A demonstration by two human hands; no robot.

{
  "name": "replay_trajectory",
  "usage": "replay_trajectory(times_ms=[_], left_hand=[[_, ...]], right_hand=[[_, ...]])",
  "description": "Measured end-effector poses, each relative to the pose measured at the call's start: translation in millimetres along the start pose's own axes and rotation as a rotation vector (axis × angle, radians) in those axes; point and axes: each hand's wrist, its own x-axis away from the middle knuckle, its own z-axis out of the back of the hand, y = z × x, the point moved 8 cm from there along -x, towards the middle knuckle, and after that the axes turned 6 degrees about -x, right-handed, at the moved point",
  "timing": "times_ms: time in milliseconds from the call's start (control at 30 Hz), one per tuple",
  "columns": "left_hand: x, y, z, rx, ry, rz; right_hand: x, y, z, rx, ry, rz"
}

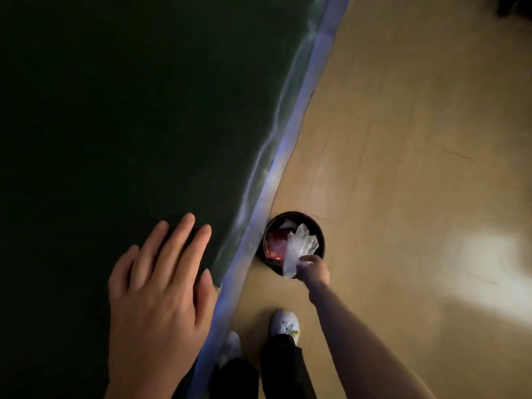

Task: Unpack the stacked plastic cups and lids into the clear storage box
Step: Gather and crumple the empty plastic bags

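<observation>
Head view showed my left hand [161, 286] lying flat, fingers spread, on the dark tabletop [115, 110] near its pale edge. My right hand [312, 270] reached down to the round black bin [318, 230] on the wooden floor [417, 139], fingers pinching a crumpled clear plastic wrapper [299, 246] over the rim. Neither the cups and lids nor the storage box were in sight. As I judged it, the light wrapper could cling to my fingers or spring back out and land on the floor beside my white shoes [285, 323].
</observation>
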Motion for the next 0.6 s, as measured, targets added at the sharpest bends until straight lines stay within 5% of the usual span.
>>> replay_trajectory(times_ms=[267, 600], left_hand=[[0, -1, -3, -0.012, 0.042, 0.007], [-1, -1, -1, -0.002, 0.037, 0.015]], right_hand=[[-53, 7, -23, -0.048, -0.083, -0.023], [-27, -34, -4, 0.093, -0.113, 0.178]])
